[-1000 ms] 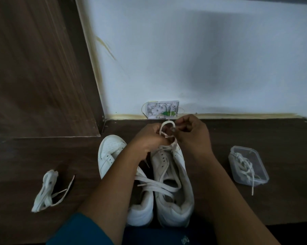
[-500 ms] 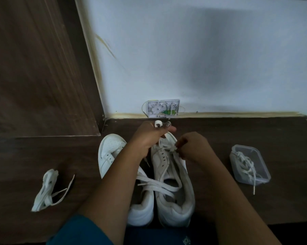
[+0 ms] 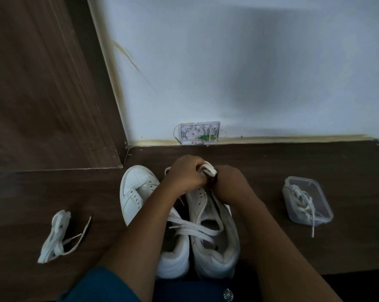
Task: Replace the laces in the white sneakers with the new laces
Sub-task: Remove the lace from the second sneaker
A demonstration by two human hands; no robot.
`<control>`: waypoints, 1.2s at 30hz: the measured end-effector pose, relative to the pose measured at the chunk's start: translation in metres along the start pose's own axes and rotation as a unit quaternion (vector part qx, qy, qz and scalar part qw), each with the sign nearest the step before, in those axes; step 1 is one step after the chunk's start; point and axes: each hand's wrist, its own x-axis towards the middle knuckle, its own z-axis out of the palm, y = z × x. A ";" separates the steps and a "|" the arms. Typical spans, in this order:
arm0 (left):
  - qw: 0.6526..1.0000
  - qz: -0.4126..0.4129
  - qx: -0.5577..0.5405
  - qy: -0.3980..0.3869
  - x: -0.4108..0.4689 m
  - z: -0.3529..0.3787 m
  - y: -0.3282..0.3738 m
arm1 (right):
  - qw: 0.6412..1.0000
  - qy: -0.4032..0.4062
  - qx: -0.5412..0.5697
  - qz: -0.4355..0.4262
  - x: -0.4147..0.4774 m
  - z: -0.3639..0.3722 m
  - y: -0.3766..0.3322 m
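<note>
Both hands meet over the toe end of the right-hand sneaker point(image 3: 216, 253), knuckles almost touching. The left hand point(image 3: 186, 177) has its fingers curled tight round a white lace point(image 3: 209, 170), which shows as a short flat loop poking up between the two hands. The right hand point(image 3: 230, 186) is curled as well and pinches the same loop from the other side, though its fingertips are hidden. The lace sits just above the front eyelets of that sneaker. The left-hand sneaker point(image 3: 136, 184) stands right beside it, touching, partly under the left forearm. Loose lace strands point(image 3: 192, 228) lie across the openings of both sneakers. Off to the left on the dark wooden surface point(image 3: 271, 171) lies a bundle of laces point(image 3: 55, 236). To the right stands a clear plastic tub point(image 3: 292, 211) holding more laces point(image 3: 302, 197), one end trailing over its near edge.
</note>
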 end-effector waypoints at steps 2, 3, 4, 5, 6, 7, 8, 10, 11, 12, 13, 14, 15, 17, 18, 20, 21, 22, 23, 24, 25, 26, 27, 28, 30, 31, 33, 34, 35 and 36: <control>0.998 0.006 0.069 0.007 0.001 0.002 0.000 | 1.000 -0.001 -0.007 0.000 0.002 0.001 0.003; 0.996 0.002 0.089 0.011 0.003 0.004 -0.001 | 1.000 0.001 -0.003 0.006 0.002 0.000 0.004; 0.995 -0.001 0.098 0.017 0.003 0.004 -0.001 | 1.000 0.005 0.009 0.013 0.002 -0.001 0.004; 0.995 -0.006 0.097 0.021 0.004 0.005 -0.002 | 0.999 0.012 0.027 0.020 0.001 -0.002 0.004; 0.996 -0.012 0.079 0.024 0.004 0.006 -0.001 | 0.998 0.023 0.055 0.027 0.001 -0.002 0.005; 0.998 -0.015 0.048 0.024 0.004 0.005 -0.001 | 0.994 0.039 0.096 0.041 0.001 -0.001 0.005; 1.000 -0.013 0.015 0.020 0.004 0.005 -0.001 | 0.984 0.062 0.155 0.059 0.001 0.000 0.005; 1.000 0.000 -0.008 -0.010 0.004 0.002 0.001 | 0.941 0.113 0.306 0.095 0.003 -0.002 0.004; 1.000 0.004 -0.007 -0.029 0.004 0.001 0.002 | 0.909 0.128 0.382 0.105 0.004 -0.005 0.002; 0.999 0.002 -0.011 -0.040 0.004 0.001 0.002 | 0.876 0.133 0.450 0.108 0.005 -0.009 0.000; 0.999 -0.002 -0.023 -0.043 0.004 0.001 0.002 | 0.847 0.128 0.505 0.107 0.005 -0.013 -0.003; 0.999 -0.003 -0.037 -0.040 0.005 0.001 0.002 | 0.818 0.122 0.553 0.098 0.005 -0.015 -0.006; 0.998 -0.002 -0.046 -0.036 0.006 0.002 0.001 | 0.796 0.119 0.587 0.087 0.003 -0.017 -0.008; 0.998 0.002 -0.051 -0.023 0.007 0.005 -0.002 | 0.783 0.119 0.606 0.069 0.000 -0.021 -0.010; 0.998 0.003 -0.057 -0.013 0.008 0.006 -0.002 | 0.790 0.114 0.600 0.062 -0.002 -0.023 -0.009; 0.996 -0.005 -0.089 0.008 0.006 0.007 0.000 | 0.816 0.088 0.568 0.068 -0.006 -0.029 -0.003; 0.992 -0.019 -0.121 0.020 0.005 0.007 0.002 | 0.844 0.074 0.526 0.076 -0.007 -0.032 0.000; 0.985 -0.039 -0.164 0.028 0.005 0.006 0.003 | 0.894 0.057 0.439 0.072 -0.008 -0.033 0.004; 0.974 -0.062 -0.216 0.030 0.004 0.004 0.005 | 0.947 0.027 0.315 0.054 -0.008 -0.032 0.007; 0.961 -0.083 -0.260 0.031 0.004 0.002 0.006 | 0.978 -0.012 0.207 0.030 -0.009 -0.029 0.008; 0.953 -0.092 -0.287 0.033 0.004 0.001 0.006 | 0.989 -0.040 0.140 0.012 -0.010 -0.024 0.007; 0.951 -0.092 -0.292 0.032 0.005 0.000 0.006 | 0.993 -0.039 0.111 0.005 -0.009 -0.019 0.006; 0.955 -0.086 -0.282 0.027 0.005 -0.001 0.005 | 0.994 -0.012 0.109 0.004 -0.009 -0.016 0.005; 0.961 -0.079 -0.264 0.016 0.004 -0.002 0.005 | 0.992 0.025 0.124 0.008 -0.007 -0.015 0.005; 0.971 -0.064 -0.230 -0.016 0.002 -0.004 0.004 | 0.970 0.110 0.217 0.029 -0.005 -0.018 0.004; 0.974 -0.058 -0.218 -0.034 0.002 -0.005 0.004 | 0.946 0.142 0.291 0.035 -0.005 -0.021 0.003; 0.978 -0.046 -0.193 -0.059 0.001 -0.007 0.005 | 0.862 0.184 0.471 0.024 -0.007 -0.029 -0.003; 0.980 -0.041 -0.184 -0.058 0.000 -0.006 0.006 | 0.829 0.200 0.522 0.018 -0.007 -0.029 -0.004; 0.982 -0.040 -0.179 -0.046 0.000 -0.004 0.006 | 0.817 0.213 0.535 0.013 -0.007 -0.029 -0.004; 0.982 -0.044 -0.179 -0.030 0.000 -0.002 0.008 | 0.823 0.218 0.525 0.015 -0.006 -0.028 -0.003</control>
